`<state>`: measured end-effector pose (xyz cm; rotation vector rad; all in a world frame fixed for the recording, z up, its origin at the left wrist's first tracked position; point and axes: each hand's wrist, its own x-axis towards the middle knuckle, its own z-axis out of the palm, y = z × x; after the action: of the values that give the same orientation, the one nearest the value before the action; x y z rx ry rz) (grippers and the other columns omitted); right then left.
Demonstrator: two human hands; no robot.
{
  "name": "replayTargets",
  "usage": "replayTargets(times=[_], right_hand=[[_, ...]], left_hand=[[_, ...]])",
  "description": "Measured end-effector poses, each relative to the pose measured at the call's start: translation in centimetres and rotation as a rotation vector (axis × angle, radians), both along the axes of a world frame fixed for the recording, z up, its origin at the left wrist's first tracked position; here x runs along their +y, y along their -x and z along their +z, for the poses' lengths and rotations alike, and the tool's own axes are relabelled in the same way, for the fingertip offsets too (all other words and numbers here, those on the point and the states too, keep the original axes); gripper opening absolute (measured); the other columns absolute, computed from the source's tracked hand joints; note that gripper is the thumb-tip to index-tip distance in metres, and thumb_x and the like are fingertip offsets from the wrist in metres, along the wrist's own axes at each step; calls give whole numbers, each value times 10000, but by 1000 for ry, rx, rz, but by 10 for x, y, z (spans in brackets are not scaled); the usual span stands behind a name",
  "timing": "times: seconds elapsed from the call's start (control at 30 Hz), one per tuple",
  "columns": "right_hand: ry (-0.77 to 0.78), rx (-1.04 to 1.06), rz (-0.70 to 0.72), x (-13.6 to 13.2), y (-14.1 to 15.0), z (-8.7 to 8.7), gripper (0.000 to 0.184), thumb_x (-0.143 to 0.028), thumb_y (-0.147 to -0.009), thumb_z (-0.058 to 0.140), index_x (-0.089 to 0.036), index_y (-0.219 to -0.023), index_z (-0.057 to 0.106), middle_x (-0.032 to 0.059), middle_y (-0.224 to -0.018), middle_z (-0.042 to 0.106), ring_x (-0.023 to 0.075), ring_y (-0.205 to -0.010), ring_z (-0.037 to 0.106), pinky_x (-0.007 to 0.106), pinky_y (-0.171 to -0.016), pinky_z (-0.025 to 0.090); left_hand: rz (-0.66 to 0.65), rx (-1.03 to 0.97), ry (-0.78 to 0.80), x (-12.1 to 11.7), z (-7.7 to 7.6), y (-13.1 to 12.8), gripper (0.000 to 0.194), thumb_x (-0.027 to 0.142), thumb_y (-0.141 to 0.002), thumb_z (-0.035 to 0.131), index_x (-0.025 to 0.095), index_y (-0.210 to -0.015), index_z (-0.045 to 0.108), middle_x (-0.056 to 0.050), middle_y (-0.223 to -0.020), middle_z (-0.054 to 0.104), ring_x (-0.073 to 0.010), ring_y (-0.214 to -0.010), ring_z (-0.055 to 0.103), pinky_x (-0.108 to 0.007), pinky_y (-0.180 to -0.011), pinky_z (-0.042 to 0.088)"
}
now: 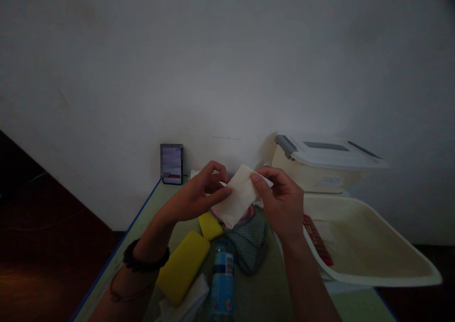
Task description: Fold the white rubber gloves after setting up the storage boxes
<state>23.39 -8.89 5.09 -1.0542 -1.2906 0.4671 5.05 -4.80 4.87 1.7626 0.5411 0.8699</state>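
Note:
Both my hands hold a white folded tissue (237,198) up above the green table (270,298). My left hand (197,196) pinches its left edge, fingers closed on it. My right hand (280,201) grips its upper right corner between thumb and fingers. Under the tissue lies a grey knitted pouch (250,241) with a pink rim. A black bracelet sits on my left wrist.
A yellow case (183,265) and a smaller yellow piece (209,225) lie to the left, a blue-labelled bottle (222,284) in front. A cream basin (366,246) holds a red packet (317,239); behind it a lidded white box (320,163). A phone (171,163) leans on the wall.

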Motion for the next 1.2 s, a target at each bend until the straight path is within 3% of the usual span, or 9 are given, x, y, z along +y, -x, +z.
replayTargets(times=[0.1,0.4,0.67,0.93,1.2], right_hand=[[9,29,-6,0,0,0,141,-335,-789,690,-199,-765,665,-18,-710,658,118,-639,575,243,-592,461],[117,124,76,-2,2,-1,183,-392,-776,701,-215,-794,657,-31,-673,635,92,-511,502,219,-472,402],[40,94,85,4,-2,-1,120,-317,-802,678,-208,-809,629,-9,-791,640,144,-772,599,275,-705,463],[68,156,129,3,1,-2,148,-314,-778,717,-220,-846,627,-9,-809,661,148,-798,630,296,-742,482],[85,131,131,0,1,0,228,-327,-774,723,-235,-976,673,26,-915,712,186,-883,663,340,-793,515]], left_hand=[[37,68,-74,2,-2,1,159,305,-899,556,204,-972,458,38,-767,548,-81,-661,547,-177,-569,428],[89,138,-172,0,4,-4,136,259,-820,652,149,-855,581,-18,-837,633,-120,-756,622,-250,-739,526],[127,109,-258,0,7,-1,108,218,-845,594,156,-782,532,-19,-849,613,-103,-769,588,-223,-751,512],[155,204,-338,-3,12,2,105,219,-850,565,158,-775,525,17,-725,540,-93,-651,520,-210,-623,456],[168,227,-398,-4,14,3,89,231,-863,554,162,-809,534,5,-757,563,-111,-692,543,-229,-662,455]])
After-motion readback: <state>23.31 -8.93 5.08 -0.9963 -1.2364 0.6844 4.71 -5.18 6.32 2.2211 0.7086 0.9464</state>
